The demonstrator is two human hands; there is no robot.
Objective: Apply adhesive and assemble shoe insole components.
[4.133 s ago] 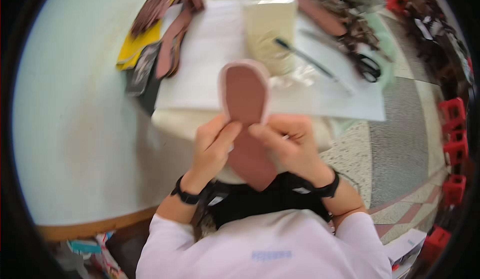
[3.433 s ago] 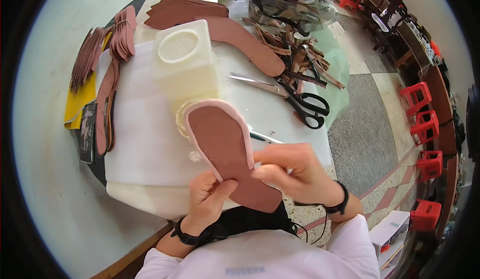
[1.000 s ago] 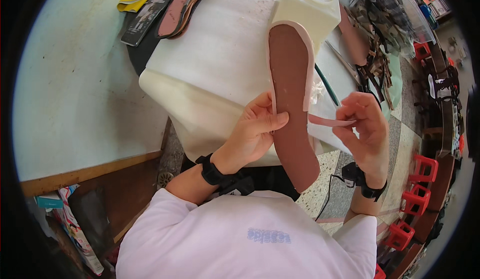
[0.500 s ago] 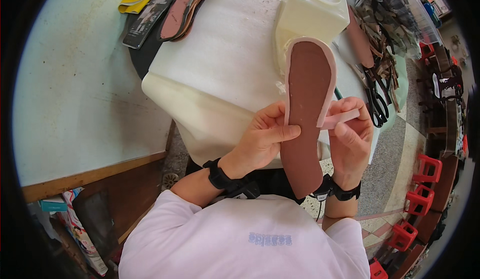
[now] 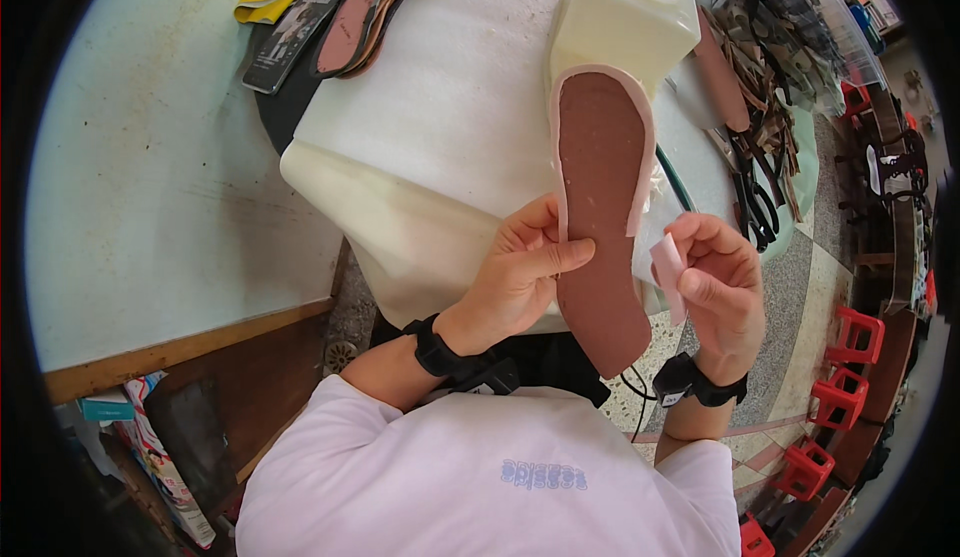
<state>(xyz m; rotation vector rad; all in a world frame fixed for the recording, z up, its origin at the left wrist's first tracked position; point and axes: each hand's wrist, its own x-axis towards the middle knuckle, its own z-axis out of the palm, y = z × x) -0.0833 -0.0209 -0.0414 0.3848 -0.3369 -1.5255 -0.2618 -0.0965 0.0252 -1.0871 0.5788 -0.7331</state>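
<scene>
The insole (image 5: pixel 600 162) stands raised in front of the person, near the edge of the worktop (image 5: pixel 430 117); the left hand (image 5: pixel 515 272) grips its narrow middle, thumb flat on the face and the other fingers behind. The fingers of the right hand (image 5: pixel 725 287) pinch a strip (image 5: pixel 672 277) just beside the insole's right edge; whether the two join there I cannot tell. A hard tug on the strip could, I judge, stretch or tear it, or lift the end of the band (image 5: pixel 646 152) if they are one piece. Because one hand alone steadies the insole, a sideways pull might also twist it or crease its thin waist. If the strip is sticky, which the view does not settle, it could fold onto itself or cling to the fingertips. The insole is flat, matt and reddish brown, rounded at the top and cut to a blunt point below, with small pale specks on its face. The band is pale pink, smooth and narrow, hugging the rounded rim; the strip, of similar colour, is thin and bent. Beyond them sits a boxy, translucent cream jug (image 5: pixel 620 22) with a ring moulded on top, and the black-handled scissors (image 5: pixel 743 182) lie to the right.
</scene>
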